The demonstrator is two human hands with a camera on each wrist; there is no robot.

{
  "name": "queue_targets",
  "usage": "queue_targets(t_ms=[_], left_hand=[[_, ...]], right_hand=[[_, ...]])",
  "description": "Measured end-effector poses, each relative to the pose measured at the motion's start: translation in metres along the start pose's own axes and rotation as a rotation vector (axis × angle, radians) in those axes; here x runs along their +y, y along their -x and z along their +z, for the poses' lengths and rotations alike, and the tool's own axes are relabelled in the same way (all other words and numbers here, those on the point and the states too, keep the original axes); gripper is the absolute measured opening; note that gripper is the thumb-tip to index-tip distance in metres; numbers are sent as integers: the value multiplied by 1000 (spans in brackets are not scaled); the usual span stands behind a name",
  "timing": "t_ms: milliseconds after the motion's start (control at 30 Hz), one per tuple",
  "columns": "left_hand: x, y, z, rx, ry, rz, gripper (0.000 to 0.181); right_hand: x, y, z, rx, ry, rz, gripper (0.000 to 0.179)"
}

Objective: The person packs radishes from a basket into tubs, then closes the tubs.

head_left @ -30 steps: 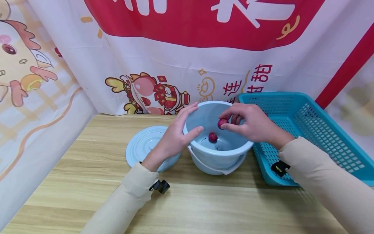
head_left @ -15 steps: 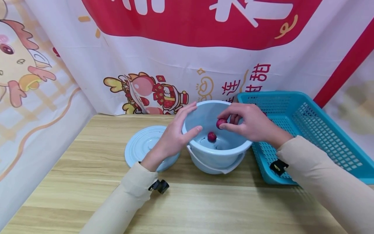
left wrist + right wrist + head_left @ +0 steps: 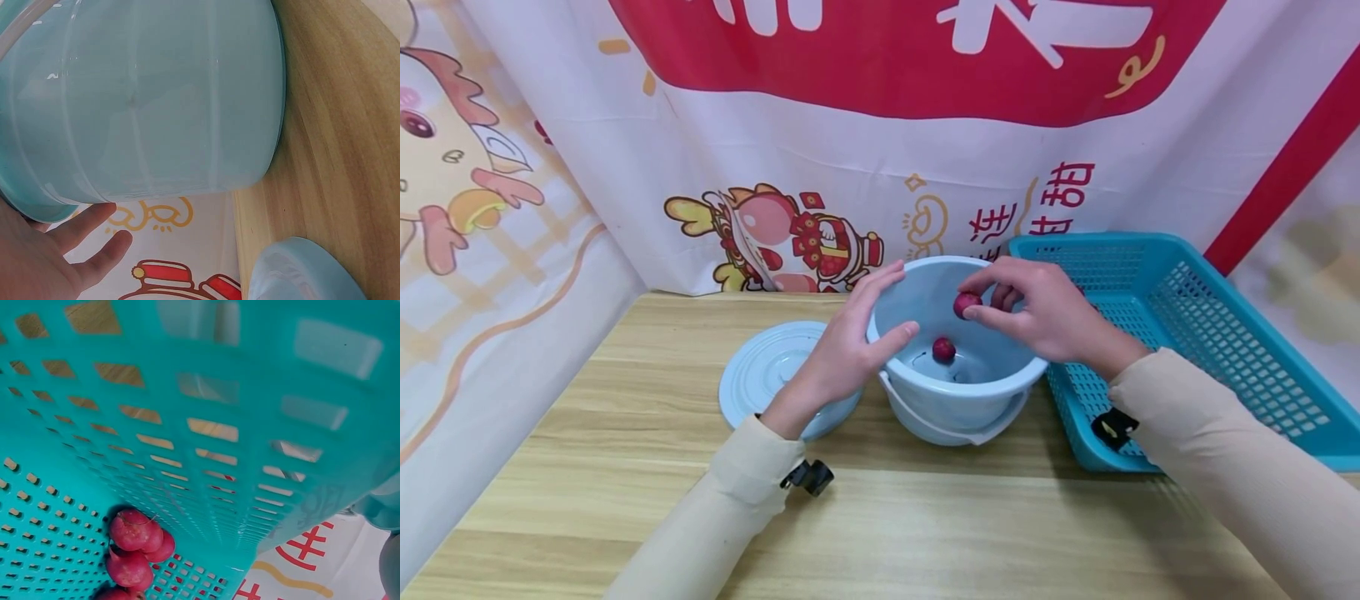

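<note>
A light blue bucket (image 3: 951,404) stands upright on the wooden table, with one red radish (image 3: 943,350) lying on its bottom. My right hand (image 3: 1033,312) is over the bucket's mouth and pinches another radish (image 3: 967,305) between thumb and fingertips. My left hand (image 3: 857,337) rests against the bucket's left side, its thumb over the rim and its fingers straight along the outside. In the left wrist view, fingers (image 3: 94,228) stretch beside the bucket wall (image 3: 144,106). The right wrist view does not show the held radish.
A turquoise perforated basket (image 3: 1217,333) stands to the right of the bucket, under my right forearm. Several radishes (image 3: 130,565) lie in its corner. The light blue lid (image 3: 760,375) lies left of the bucket, partly behind my left wrist. A printed cloth (image 3: 820,158) hangs behind.
My right hand has risen slightly with the radish over the bucket. My left hand keeps its place at the rim, and the radish on the bottom stays put.
</note>
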State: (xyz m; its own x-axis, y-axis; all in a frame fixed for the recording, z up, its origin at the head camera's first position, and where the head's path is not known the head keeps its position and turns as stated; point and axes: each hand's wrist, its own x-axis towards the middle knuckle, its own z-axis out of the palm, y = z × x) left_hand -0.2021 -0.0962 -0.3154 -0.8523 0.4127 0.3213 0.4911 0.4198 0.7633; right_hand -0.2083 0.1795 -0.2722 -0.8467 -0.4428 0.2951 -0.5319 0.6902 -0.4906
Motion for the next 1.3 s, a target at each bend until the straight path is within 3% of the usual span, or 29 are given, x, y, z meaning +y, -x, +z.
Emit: queue_targets(t_ms=[367,600,1300], left_hand=[[-1,-1,0,0,4,-4,73],[-1,-1,0,-3,10,-9,73],[-2,-1,0,-8,11,-11,74]], right_hand=[[3,0,3,110,-10,1,36],[3,0,4,141,-12,18,36],[6,-1,3,118,-3,14,33]])
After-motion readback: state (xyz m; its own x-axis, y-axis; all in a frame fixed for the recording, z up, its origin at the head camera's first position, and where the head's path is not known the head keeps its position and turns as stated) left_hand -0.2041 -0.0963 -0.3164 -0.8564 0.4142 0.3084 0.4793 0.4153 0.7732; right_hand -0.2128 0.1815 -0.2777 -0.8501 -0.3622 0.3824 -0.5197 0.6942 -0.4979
